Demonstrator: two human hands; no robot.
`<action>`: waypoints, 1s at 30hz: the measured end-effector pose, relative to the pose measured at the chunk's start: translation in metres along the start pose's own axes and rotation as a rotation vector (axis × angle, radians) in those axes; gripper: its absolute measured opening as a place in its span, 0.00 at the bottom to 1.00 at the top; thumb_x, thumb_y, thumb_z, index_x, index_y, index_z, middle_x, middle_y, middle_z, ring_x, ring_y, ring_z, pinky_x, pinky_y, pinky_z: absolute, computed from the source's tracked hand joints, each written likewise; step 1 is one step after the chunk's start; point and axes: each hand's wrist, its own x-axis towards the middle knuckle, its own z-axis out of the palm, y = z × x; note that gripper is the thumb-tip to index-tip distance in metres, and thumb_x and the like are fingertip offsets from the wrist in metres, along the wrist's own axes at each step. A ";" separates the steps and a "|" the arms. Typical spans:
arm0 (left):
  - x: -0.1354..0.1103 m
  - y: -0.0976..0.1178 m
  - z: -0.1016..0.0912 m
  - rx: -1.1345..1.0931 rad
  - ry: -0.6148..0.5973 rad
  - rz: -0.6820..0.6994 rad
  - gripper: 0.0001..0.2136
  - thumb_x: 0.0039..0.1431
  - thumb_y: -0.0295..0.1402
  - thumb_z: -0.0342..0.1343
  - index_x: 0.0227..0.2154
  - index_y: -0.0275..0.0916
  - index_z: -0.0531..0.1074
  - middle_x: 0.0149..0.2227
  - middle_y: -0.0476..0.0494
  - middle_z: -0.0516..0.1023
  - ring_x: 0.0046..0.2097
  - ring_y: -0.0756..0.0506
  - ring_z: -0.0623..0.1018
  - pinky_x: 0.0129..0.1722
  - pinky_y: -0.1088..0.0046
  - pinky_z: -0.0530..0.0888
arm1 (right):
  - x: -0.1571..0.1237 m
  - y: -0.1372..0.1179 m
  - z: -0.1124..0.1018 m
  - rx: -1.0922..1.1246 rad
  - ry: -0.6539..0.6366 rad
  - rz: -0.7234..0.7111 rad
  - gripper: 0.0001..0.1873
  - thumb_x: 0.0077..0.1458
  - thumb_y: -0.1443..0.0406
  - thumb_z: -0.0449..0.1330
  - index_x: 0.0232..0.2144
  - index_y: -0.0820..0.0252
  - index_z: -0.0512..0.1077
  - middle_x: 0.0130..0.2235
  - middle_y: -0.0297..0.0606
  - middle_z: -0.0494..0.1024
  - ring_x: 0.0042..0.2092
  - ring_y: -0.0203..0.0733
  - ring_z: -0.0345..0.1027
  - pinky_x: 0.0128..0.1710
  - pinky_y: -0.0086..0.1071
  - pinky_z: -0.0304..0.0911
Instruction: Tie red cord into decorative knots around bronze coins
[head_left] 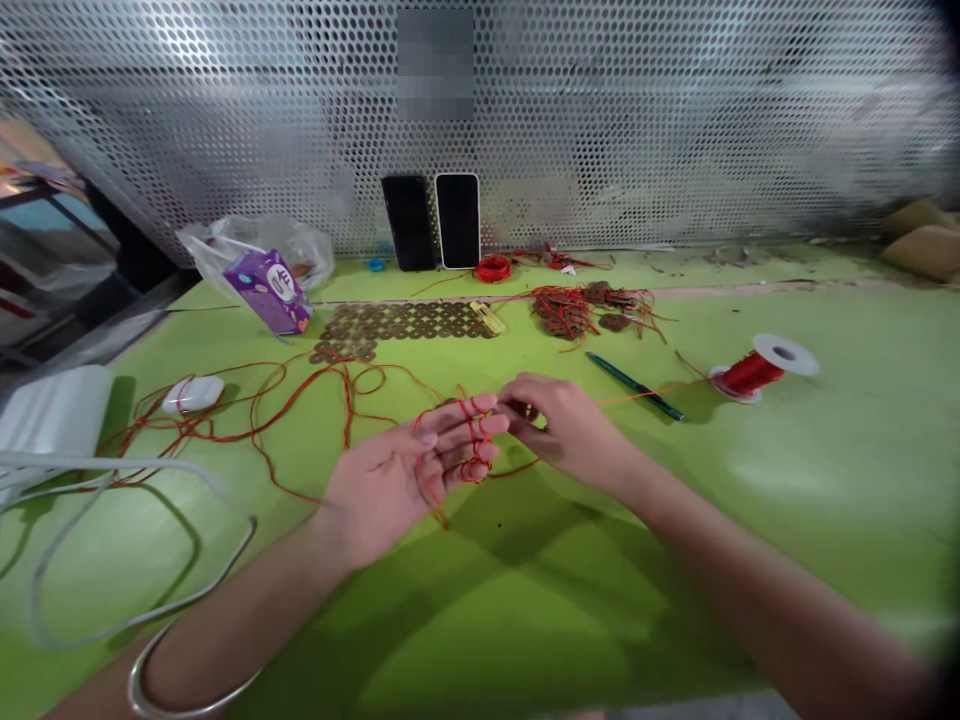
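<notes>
My left hand [409, 470] lies palm up above the green table [750, 500], fingers stretched out, with red cord [472, 440] wound around them. My right hand [559, 420] is closed in a pinch at the left fingertips, gripping the red cord and what looks like a small coin. More loose red cord [247, 415] trails off to the left across the table. A thin strand runs right toward a red cord spool [754, 368].
Rows of brown coins [405, 322] lie behind my hands, with a tangle of corded coins [577, 308] to the right. A green pen [634, 386], two phones [435, 220] against the perforated wall, a purple packet [270, 288], a white mouse [193, 393] and a grey cable [135, 560] are around.
</notes>
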 end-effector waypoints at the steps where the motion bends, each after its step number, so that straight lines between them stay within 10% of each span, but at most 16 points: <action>1: 0.000 -0.001 0.000 0.000 -0.012 0.006 0.19 0.54 0.26 0.48 0.49 0.31 0.71 0.48 0.38 0.76 0.46 0.45 0.76 0.48 0.72 0.71 | 0.000 0.001 0.001 0.025 0.026 -0.028 0.06 0.53 0.72 0.53 0.34 0.62 0.69 0.34 0.37 0.73 0.33 0.34 0.65 0.32 0.26 0.58; 9: 0.002 -0.006 0.002 0.034 0.075 0.140 0.20 0.52 0.27 0.50 0.49 0.32 0.71 0.54 0.40 0.71 0.54 0.42 0.70 0.51 0.67 0.69 | -0.005 -0.012 0.007 0.185 0.253 -0.122 0.20 0.52 0.77 0.45 0.46 0.60 0.62 0.45 0.41 0.68 0.46 0.38 0.64 0.46 0.35 0.63; 14: 0.002 -0.010 0.003 0.154 0.152 0.184 0.17 0.52 0.25 0.50 0.44 0.38 0.74 0.50 0.46 0.74 0.52 0.43 0.71 0.52 0.65 0.68 | -0.007 -0.023 0.011 -0.071 0.460 -0.208 0.05 0.54 0.69 0.53 0.35 0.59 0.66 0.36 0.39 0.70 0.41 0.41 0.63 0.41 0.36 0.62; 30: 0.005 -0.024 0.003 0.413 0.156 0.293 0.18 0.49 0.25 0.57 0.44 0.43 0.74 0.48 0.48 0.75 0.55 0.41 0.68 0.52 0.65 0.66 | -0.004 -0.021 0.018 -0.181 0.455 -0.169 0.04 0.53 0.70 0.53 0.28 0.60 0.68 0.30 0.36 0.71 0.33 0.37 0.63 0.34 0.31 0.60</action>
